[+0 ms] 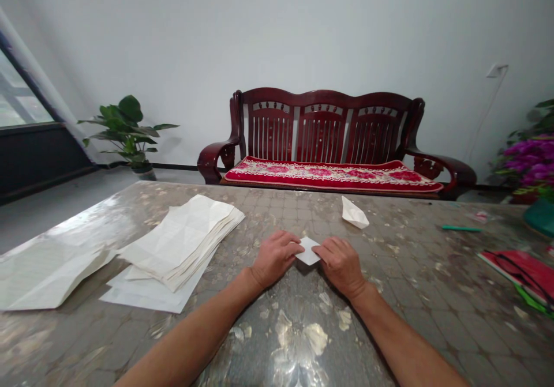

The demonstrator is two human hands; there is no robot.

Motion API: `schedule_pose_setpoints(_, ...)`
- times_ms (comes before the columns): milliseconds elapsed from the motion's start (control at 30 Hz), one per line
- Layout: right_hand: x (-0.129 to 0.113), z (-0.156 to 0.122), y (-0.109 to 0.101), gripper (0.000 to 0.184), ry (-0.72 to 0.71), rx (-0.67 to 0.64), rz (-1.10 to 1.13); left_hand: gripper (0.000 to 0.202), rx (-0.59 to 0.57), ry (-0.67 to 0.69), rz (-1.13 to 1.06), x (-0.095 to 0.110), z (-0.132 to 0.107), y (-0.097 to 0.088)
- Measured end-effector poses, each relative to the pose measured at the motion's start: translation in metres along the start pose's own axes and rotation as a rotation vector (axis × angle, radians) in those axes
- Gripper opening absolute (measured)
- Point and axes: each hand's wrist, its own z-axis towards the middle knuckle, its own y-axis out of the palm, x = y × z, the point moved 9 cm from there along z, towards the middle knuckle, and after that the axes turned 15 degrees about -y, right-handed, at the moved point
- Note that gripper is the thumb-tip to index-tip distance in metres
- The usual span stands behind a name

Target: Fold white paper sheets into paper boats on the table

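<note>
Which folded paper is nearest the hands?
The small folded paper between the left hand and right hand; the other small piece lies beyond them, the stack off left.

Ref: folded paper point(309, 251) between left hand point(274, 257) and right hand point(340, 266), on tabletop point(415, 271) | 9 o'clock: paper stack point(182, 240) | 1 o'clock: paper piece point(354, 213) | 3 o'clock: pen point(461, 228), notebook point(519, 274) beyond | 12 o'clock: bench point(333, 127) behind tabletop

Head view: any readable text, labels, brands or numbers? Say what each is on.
Nothing readable in view.
Red booklet, right side: cover too blurred to read.
Small scrap beyond it: too small to tell.
Paper stack and small folded paper: no visible print.
</note>
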Motion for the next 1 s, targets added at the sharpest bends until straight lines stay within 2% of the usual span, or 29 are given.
schedule_pose_setpoints(67, -0.003, 0.000, 0.007, 0.020, -0.010, -0.054, 0.007, 0.022, -0.082, 0.020, 0.112, 0.000, -0.002, 0.010)
schedule_pose_setpoints(167, -0.003, -0.003, 0.015, 0.019, 0.002, -0.108, 0.054, 0.025, -0.132, -0.013, 0.219, -0.006, -0.002, 0.021)
schedule_pose_setpoints(333, 0.003, -0.011, 0.019, 0.018, 0.042, -0.119, 0.194, 0.024, -0.189, -0.041, 0.205, -0.014, -0.004, 0.028)
schedule_pose_setpoints(500, 0.016, -0.016, 0.022, 0.019, 0.171, -0.113, 0.302, 0.023, -0.166, -0.165, 0.093, -0.022, 0.000, 0.021)
schedule_pose_setpoints(700, 0.028, -0.015, 0.030, 0.021, 0.333, -0.190, 0.249, 0.024, -0.097, -0.403, 0.034, -0.043, 0.008, 0.014)
schedule_pose_setpoints(833, 0.031, -0.015, 0.035, 0.015, 0.393, -0.228, 0.213, 0.021, -0.086, -0.445, 0.076, -0.047, 0.009, 0.013)
schedule_pose_setpoints(1000, 0.031, -0.015, 0.038, 0.013, 0.395, -0.247, 0.189, 0.022, -0.099, -0.407, 0.221, -0.042, 0.010, 0.016)
